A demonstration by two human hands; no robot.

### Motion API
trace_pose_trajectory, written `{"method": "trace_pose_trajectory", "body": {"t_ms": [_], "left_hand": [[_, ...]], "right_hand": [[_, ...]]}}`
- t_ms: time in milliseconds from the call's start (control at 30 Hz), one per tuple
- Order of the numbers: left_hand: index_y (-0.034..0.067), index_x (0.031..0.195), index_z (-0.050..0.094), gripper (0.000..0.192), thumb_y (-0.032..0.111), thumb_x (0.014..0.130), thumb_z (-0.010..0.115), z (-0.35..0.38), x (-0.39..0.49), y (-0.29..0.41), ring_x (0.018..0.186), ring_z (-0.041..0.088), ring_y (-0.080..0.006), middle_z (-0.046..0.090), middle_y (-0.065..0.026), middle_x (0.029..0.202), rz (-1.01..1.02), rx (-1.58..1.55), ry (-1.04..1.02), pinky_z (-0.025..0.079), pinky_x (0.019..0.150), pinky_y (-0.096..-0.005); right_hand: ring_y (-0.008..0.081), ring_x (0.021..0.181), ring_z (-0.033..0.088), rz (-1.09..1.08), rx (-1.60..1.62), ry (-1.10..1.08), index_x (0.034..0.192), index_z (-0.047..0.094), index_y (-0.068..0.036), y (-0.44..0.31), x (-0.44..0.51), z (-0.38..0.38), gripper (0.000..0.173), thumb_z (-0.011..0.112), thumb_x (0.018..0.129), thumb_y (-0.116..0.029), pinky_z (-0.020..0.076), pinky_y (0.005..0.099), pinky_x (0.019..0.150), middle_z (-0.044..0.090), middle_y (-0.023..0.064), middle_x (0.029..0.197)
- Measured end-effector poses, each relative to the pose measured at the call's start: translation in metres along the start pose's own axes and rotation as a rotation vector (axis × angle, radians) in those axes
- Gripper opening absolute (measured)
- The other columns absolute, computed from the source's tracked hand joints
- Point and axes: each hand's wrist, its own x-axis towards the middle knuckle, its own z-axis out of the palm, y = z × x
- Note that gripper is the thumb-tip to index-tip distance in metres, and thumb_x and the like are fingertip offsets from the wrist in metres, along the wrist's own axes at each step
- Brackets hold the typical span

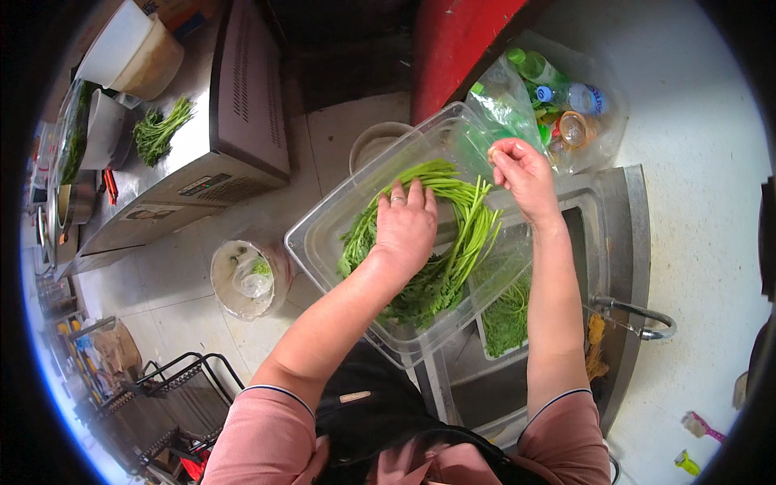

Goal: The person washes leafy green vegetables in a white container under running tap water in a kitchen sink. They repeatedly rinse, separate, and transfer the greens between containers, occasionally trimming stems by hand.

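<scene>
A large clear plastic tub (315,242) sits tilted across the view in front of me, its right part over the sink. Bunches of leafy greens with long green stems (479,212) lie inside it. My left hand (406,221), with a ring on one finger, rests on the stems, fingers spread; whether it grips any is not clear. My right hand (521,173) is raised above the tub's right rim, thumb and fingertips pinched together; anything between them is too small to tell. More greens (508,315) lie in a white container in the sink, under and beside the tub.
A metal faucet (642,321) is at the sink's right. Plastic bottles (570,97) fill a clear bag at the upper right. A waste bucket (242,279) stands on the floor at left. A steel counter (200,121) holds greens and tubs. A black rack (176,394) is at lower left.
</scene>
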Motion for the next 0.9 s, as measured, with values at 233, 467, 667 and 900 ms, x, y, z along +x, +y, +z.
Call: {"method": "trace_pose_trajectory", "body": {"t_ms": [233,467,667,900], "left_hand": [[0.005,0.134,0.046,0.061,0.021,0.079,0.068,-0.027,-0.031,-0.008,0.132,0.037,-0.0377,0.039,-0.0178,0.142,0.019,-0.099,0.135,0.031,0.107,-0.0519],[0.005,0.120,0.058,0.043,0.011,0.079,0.069,-0.062,-0.114,0.009,0.112,0.057,-0.0331,0.057,-0.0170,0.124,0.495,-0.840,0.187,0.050,0.091,-0.0403],[0.004,0.114,0.059,0.032,0.016,0.085,0.063,-0.013,-0.148,0.108,0.096,0.062,-0.0338,0.061,-0.0152,0.112,0.858,-1.327,-0.418,0.053,0.083,-0.0383],[0.007,0.112,0.062,0.031,0.017,0.083,0.064,0.070,-0.128,0.189,0.097,0.062,-0.0328,0.063,-0.0146,0.108,0.695,-1.164,-0.479,0.051,0.081,-0.0397]], "right_hand": [[0.0064,0.065,0.053,0.003,-0.149,0.282,0.103,0.064,0.001,-0.001,-0.073,-0.081,0.018,0.057,0.092,-0.011,0.0393,0.0182,0.057,0.064,0.0056,0.091],[0.0195,0.077,0.061,0.265,-1.106,0.586,0.130,0.049,-0.006,0.174,-0.167,-0.203,0.060,0.072,0.076,-0.014,0.0509,0.0329,0.074,0.062,0.0112,0.106],[0.0163,0.074,0.060,0.414,0.570,0.864,0.123,0.054,-0.009,0.181,-0.221,-0.222,0.038,0.065,0.087,-0.018,0.0473,0.0284,0.060,0.065,0.0095,0.099],[0.0079,0.054,0.052,0.406,0.394,0.880,0.088,0.066,-0.005,0.209,-0.257,-0.196,0.012,0.073,0.081,-0.013,0.0393,0.0220,0.048,0.063,0.0027,0.070]]}}
